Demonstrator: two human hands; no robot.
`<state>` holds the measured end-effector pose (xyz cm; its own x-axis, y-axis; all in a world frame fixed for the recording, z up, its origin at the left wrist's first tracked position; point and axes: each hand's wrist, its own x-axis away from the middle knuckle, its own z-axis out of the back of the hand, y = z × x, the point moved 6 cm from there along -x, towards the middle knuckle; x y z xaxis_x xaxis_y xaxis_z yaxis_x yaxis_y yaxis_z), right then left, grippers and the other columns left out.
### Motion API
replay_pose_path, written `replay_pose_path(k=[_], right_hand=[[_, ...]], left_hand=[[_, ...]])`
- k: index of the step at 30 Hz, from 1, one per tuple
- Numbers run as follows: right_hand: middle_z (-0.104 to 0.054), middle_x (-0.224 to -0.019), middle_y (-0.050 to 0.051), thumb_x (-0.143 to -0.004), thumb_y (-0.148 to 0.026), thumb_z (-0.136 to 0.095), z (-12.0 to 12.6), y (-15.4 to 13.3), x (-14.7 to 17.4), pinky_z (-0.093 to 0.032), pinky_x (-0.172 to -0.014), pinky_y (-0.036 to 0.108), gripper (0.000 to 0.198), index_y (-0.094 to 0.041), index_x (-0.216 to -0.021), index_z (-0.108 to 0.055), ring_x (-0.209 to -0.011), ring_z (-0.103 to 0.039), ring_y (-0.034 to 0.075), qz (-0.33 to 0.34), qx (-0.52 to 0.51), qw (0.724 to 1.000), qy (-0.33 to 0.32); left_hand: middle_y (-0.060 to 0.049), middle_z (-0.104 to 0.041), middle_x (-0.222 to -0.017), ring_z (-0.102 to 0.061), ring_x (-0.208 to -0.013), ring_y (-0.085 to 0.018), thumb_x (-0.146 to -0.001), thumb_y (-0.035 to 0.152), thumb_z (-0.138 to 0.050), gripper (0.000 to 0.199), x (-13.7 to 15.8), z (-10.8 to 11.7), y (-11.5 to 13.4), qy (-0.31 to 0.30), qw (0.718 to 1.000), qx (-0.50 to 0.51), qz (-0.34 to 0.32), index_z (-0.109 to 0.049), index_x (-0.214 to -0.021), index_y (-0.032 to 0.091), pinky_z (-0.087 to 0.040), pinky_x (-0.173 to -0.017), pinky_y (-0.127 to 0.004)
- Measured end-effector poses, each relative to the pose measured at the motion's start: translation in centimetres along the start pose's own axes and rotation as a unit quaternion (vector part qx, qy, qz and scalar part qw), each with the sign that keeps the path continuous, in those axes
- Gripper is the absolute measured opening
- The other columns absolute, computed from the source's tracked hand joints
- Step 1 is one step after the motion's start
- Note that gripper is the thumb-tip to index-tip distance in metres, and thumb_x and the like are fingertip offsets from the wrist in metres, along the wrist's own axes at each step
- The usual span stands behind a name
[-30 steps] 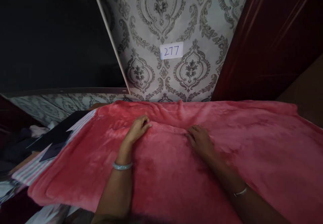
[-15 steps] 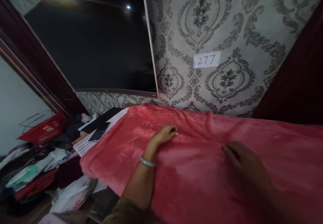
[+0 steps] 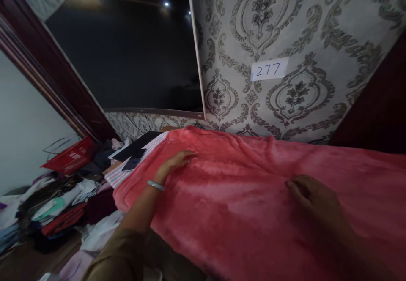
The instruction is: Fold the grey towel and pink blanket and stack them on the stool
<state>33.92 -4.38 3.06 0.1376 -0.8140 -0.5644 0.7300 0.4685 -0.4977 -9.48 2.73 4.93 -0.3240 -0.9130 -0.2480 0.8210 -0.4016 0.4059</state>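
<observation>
A pink-red plush blanket covers the surface before me, with creases running across it. My left hand, a pale bangle on its wrist, rests on the blanket's left part with its fingers stretched out. Over on the right, my right hand is closed, thumb and fingers pinching a bit of the blanket where folds gather. Striped cloth and a dark flat item stick out at the blanket's left edge.
Behind the blanket is a patterned wall with a paper label reading 277. A large black screen hangs at the left. Piled clothes, a red basket and a white plastic bag lie lower left.
My left hand has slid leftward over the blanket and its fingers have straightened. The right hand keeps its pinch at nearly the same place. The view has shifted slightly.
</observation>
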Motion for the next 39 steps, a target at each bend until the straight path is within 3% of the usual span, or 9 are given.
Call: replay_pose_path(k=[4,9,14,19,27,30,34,39], right_hand=[[-0.062,-0.068,0.003,-0.091,-0.045,-0.044,0.2,-0.1,0.0,-0.043,-0.056,0.031,0.032,-0.025,-0.069,-0.057,-0.063,-0.06,0.02,0.015,0.005,1.0,0.016],[-0.063,-0.071,0.005,-0.092,-0.044,-0.043,0.3,-0.3,0.0,-0.046,-0.062,0.032,0.034,-0.024,-0.07,-0.058,-0.067,-0.061,0.02,0.023,0.002,0.999,0.034],[-0.067,-0.076,0.007,-0.094,-0.046,-0.043,-0.1,-0.1,-0.1,-0.05,-0.068,0.036,0.035,-0.024,-0.076,-0.063,-0.073,-0.064,0.023,0.03,0.002,0.999,0.03],[-0.07,-0.082,0.008,-0.095,-0.043,-0.043,-0.6,0.5,-0.3,-0.051,-0.07,0.035,0.034,-0.023,-0.081,-0.066,-0.077,-0.066,0.023,0.04,-0.018,0.999,0.012],[-0.069,-0.078,0.006,-0.093,-0.041,-0.043,-1.2,1.5,-0.5,-0.05,-0.067,0.031,0.032,-0.022,-0.076,-0.064,-0.073,-0.065,0.02,0.027,-0.034,0.999,-0.005],[-0.068,-0.076,0.006,-0.096,-0.04,-0.043,0.9,0.1,-0.1,-0.049,-0.068,0.03,0.033,-0.023,-0.076,-0.063,-0.073,-0.063,0.02,0.047,-0.017,0.999,0.021],[-0.065,-0.077,0.006,-0.099,-0.037,-0.043,4.0,-2.5,1.2,-0.047,-0.069,0.029,0.031,-0.022,-0.079,-0.062,-0.074,-0.061,0.018,0.083,-0.007,0.995,0.048],[-0.063,-0.076,0.005,-0.102,-0.031,-0.042,3.2,-4.0,3.3,-0.045,-0.066,0.027,0.031,-0.02,-0.081,-0.063,-0.072,-0.059,0.017,0.109,0.009,0.994,0.021]], left_hand=[[-0.008,-0.066,-0.129,-0.058,-0.123,-0.023,-0.076,0.014,-0.07,0.034,-1.5,-2.3,0.8,-0.07,0.997,0.016,-0.035,-0.072,-0.109,0.023,-0.043,-0.107,-0.039],[-0.007,-0.073,-0.107,-0.065,-0.108,-0.02,-0.076,0.01,-0.062,0.015,-2.9,-3.9,0.7,-0.025,1.0,-0.001,-0.015,-0.07,-0.082,0.022,-0.046,-0.101,-0.037],[-0.008,-0.069,-0.093,-0.064,-0.088,-0.02,-0.088,0.013,-0.043,0.02,-2.1,-1.3,0.7,0.056,0.998,-0.018,0.023,-0.062,-0.089,0.019,-0.05,-0.086,-0.035],[-0.008,-0.067,-0.096,-0.063,-0.091,-0.022,-0.091,0.017,-0.041,0.018,0.6,2.9,3.1,0.145,0.985,-0.093,-0.001,-0.058,-0.097,0.02,-0.048,-0.084,-0.035],[-0.01,-0.069,-0.096,-0.066,-0.091,-0.023,-0.094,0.02,-0.034,0.027,2.6,3.3,5.3,0.097,0.967,-0.233,0.035,-0.06,-0.103,0.017,-0.048,-0.081,-0.033],[-0.009,-0.07,-0.088,-0.067,-0.085,-0.022,-0.097,0.028,-0.032,0.032,3.0,4.0,6.0,0.092,0.959,-0.263,0.048,-0.062,-0.099,0.018,-0.047,-0.075,-0.031],[-0.007,-0.07,-0.081,-0.067,-0.078,-0.02,-0.098,0.036,-0.029,0.039,4.1,5.4,7.4,0.137,0.95,-0.28,0.026,-0.064,-0.091,0.019,-0.045,-0.071,-0.028],[-0.008,-0.072,-0.088,-0.068,-0.082,-0.021,-0.098,0.037,-0.024,0.046,6.1,5.0,7.2,0.112,0.95,-0.29,0.016,-0.067,-0.098,0.019,-0.048,-0.073,-0.03]])
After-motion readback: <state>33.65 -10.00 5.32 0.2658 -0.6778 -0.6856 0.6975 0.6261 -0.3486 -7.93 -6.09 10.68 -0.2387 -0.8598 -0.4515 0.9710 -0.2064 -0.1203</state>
